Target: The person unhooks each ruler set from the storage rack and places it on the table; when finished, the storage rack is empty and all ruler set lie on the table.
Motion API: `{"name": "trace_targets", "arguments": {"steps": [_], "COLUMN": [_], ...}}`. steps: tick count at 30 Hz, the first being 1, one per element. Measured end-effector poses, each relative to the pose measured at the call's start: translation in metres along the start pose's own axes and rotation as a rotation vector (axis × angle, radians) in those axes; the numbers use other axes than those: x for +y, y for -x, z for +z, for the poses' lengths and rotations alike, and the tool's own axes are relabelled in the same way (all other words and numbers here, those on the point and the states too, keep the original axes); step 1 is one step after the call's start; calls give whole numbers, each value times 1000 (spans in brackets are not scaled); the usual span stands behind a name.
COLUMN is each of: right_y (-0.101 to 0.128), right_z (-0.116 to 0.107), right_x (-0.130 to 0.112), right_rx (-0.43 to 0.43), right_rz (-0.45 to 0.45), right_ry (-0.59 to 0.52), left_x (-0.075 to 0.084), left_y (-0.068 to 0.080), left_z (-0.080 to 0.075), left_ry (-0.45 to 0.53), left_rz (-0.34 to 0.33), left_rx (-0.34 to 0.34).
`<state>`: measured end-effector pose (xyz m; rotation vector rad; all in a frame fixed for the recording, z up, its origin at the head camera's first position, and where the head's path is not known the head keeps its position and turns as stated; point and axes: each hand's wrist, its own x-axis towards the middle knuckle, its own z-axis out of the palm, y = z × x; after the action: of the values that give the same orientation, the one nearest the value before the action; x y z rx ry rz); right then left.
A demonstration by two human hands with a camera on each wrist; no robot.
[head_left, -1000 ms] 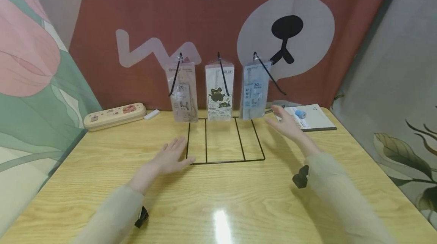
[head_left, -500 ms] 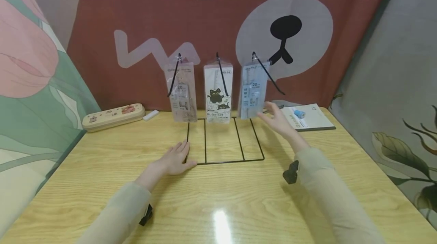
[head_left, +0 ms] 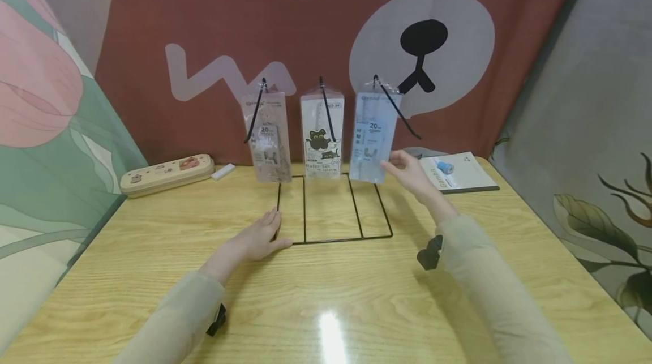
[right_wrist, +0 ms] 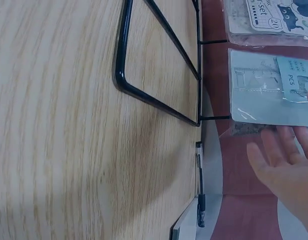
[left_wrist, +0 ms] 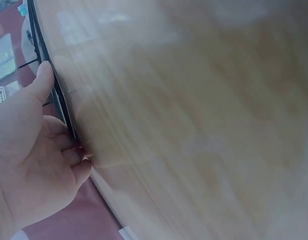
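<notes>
At blue ruler pack (head_left: 370, 143) — right hand (head_left: 410, 174) now touching.

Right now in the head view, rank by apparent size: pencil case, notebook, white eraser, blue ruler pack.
1. pencil case and blue ruler pack: too alike to rank, and the pack hangs nearer the camera.
2. notebook: slightly smaller, partly hidden by the right hand.
3. white eraser: clearly smallest.

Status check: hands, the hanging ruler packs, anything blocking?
Left hand flat on wire stand base. Right hand open, fingers at blue ruler pack, no grip. Nothing blocking; notebook lies behind the right hand.
</notes>
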<state>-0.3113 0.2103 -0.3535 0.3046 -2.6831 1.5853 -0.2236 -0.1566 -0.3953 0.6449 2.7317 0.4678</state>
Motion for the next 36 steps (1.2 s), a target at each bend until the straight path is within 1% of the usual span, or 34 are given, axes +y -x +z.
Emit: {"name": "trace_targets", "arguments": {"steps": [5,9,14,18,22,25,32,36], "right_y": [1,3,7,17,33,48,91,120], "right_z": [5,9,16,19,17,13,1,-9], "right_x": [-4,-10,-17,-24,-29,-31,-32,-36], "right_rx": [-40,-38,-14,-33,-40,-55,-108,-124], "right_rz": [-14,-12,34,16,-25,-31,-6,37], "right_ry": [-91,-120,-132,-122,-103,-92,-142,-116], "left_x": [-2,-2,-2,-1,-2,-4,-6,-6], "left_y": [0,-1,-2,-1,-2,-2,-3,-3], "left_z": [0,1,1,1,1,1,0,0], "left_ry": [22,35,37,33,27,35,52,58], "left_rz": [-6,-7,-10,-13,-20,-27,-28,-35], "left_rx": [-7,-9,-7,-5,-5,-8,-6,-14]}}
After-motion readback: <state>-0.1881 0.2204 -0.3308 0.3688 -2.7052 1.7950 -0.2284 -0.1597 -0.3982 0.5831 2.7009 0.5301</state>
